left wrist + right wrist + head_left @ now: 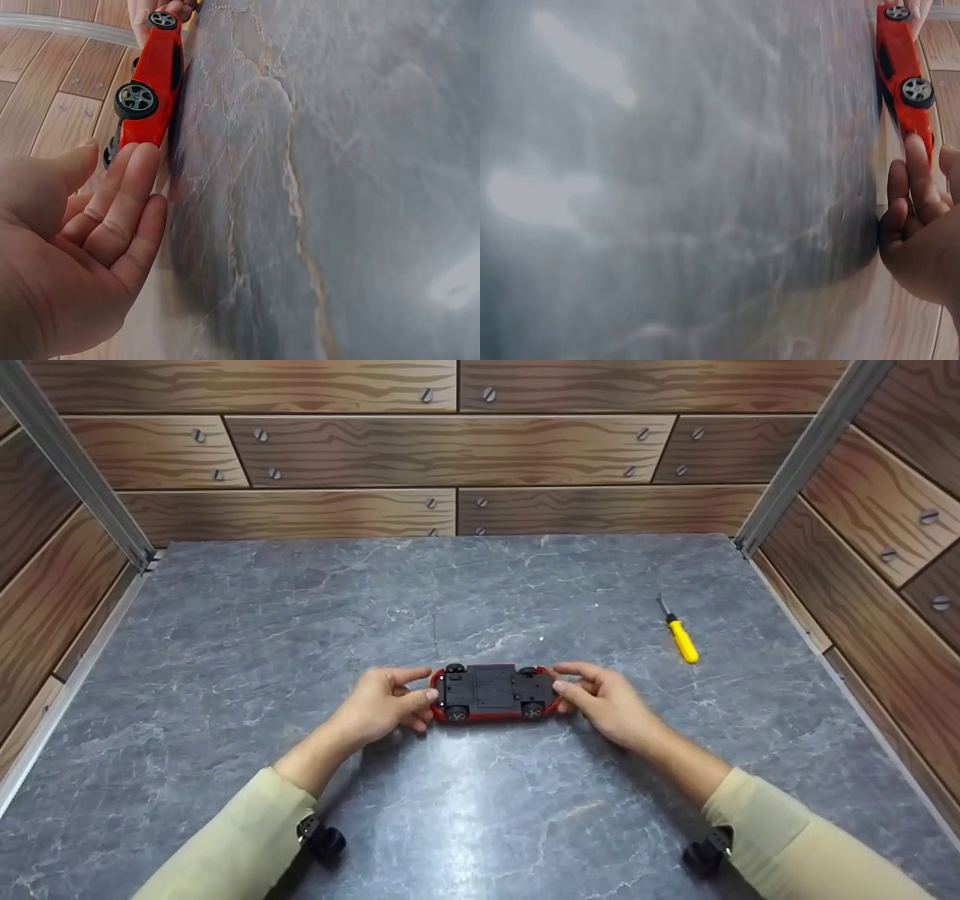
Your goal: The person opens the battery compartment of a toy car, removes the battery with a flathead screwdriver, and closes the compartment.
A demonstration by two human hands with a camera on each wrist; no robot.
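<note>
A red toy car (495, 690) lies upside down on the grey marble table (480, 817), its black underside and wheels facing up. My left hand (379, 705) touches the car's left end with nearly straight fingertips, the thumb near the far corner. My right hand (607, 701) touches the right end with an extended forefinger and the thumb, the other fingers loosely bent. In the left wrist view my left hand (75, 247) reaches the red car (150, 82). The right wrist view has my right hand (922, 232) against the car (900, 60).
A small yellow-handled screwdriver (681, 636) lies on the table to the right of the car, beyond my right hand. Wood-patterned walls (450, 450) close in the table at the back and on both sides.
</note>
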